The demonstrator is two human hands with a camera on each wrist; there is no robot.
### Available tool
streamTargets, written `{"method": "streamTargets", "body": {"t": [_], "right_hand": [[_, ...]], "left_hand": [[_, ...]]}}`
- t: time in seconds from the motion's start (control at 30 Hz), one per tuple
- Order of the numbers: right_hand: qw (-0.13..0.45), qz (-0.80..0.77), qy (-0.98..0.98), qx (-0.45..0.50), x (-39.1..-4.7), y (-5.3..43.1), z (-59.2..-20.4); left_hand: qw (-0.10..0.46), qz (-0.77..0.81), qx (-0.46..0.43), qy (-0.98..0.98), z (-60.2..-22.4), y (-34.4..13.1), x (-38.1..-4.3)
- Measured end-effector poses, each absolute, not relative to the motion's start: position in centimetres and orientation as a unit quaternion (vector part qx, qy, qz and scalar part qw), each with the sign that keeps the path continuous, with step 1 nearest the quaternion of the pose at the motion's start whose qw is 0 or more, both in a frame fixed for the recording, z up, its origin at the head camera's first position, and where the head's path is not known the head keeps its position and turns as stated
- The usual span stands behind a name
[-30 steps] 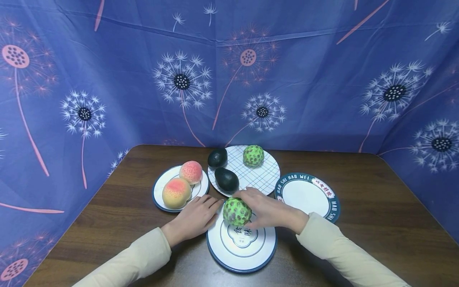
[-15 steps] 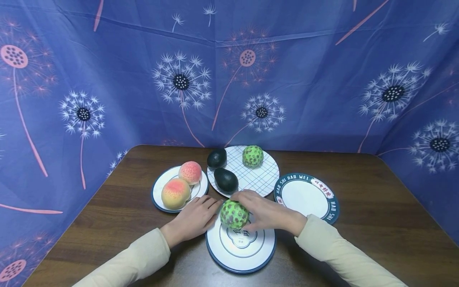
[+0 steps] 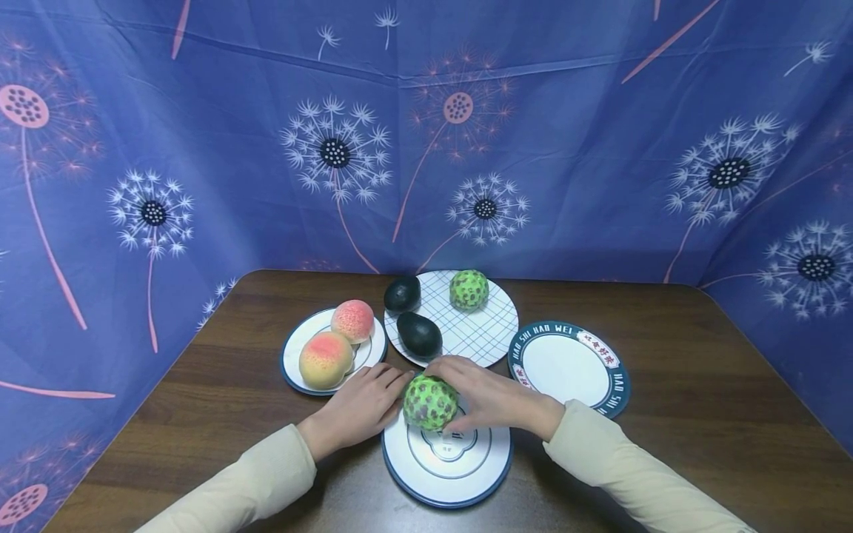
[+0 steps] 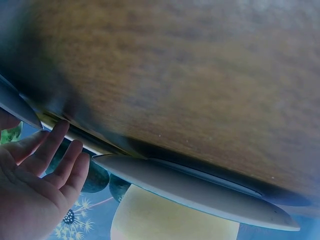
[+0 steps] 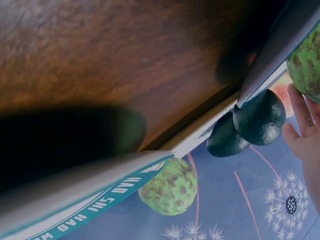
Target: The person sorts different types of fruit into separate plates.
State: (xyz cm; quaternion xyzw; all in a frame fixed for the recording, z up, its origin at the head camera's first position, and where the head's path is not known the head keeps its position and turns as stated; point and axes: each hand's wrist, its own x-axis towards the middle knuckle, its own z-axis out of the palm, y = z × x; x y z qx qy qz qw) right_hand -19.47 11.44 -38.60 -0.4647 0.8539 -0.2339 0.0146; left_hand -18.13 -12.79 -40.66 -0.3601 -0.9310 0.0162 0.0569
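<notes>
A round green fruit with dark spots [image 3: 430, 403] is at the far left part of the near white plate [image 3: 448, 485]; whether it touches the plate is hard to tell. My right hand [image 3: 489, 396] grips this fruit from its right side, fingers over the far side and thumb at the near right. My left hand [image 3: 360, 407] lies palm down at the plate's left rim, fingers loosely bent and holding nothing. Those fingers [image 4: 65, 165] show in the left wrist view, close to the plate edge. In the right wrist view the gripped fruit [image 5: 306, 65] is partly cut off.
Two peaches [image 3: 326, 360] lie on a small plate [image 3: 291, 368] at left. Behind, a checked plate [image 3: 481, 333] bears two dark avocados [image 3: 420, 334] and another spotted green fruit [image 3: 469, 289]. A green-rimmed plate [image 3: 566, 367] stands at right. A patterned blue cloth [image 3: 566, 148] hangs behind the table.
My right hand has shifted a little left and toward me with the spotted green fruit, nearer my left hand. The left hand has stayed nearly still.
</notes>
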Motion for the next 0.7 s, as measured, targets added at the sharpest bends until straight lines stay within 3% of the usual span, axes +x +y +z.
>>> {"method": "streamTargets", "body": {"t": [0.7], "right_hand": [[0.005, -0.211, 0.86, -0.465, -19.81, 11.86, -38.49]], "left_hand": [[0.064, 0.013, -0.358, -0.931, -40.67, -12.74, -18.01]]}}
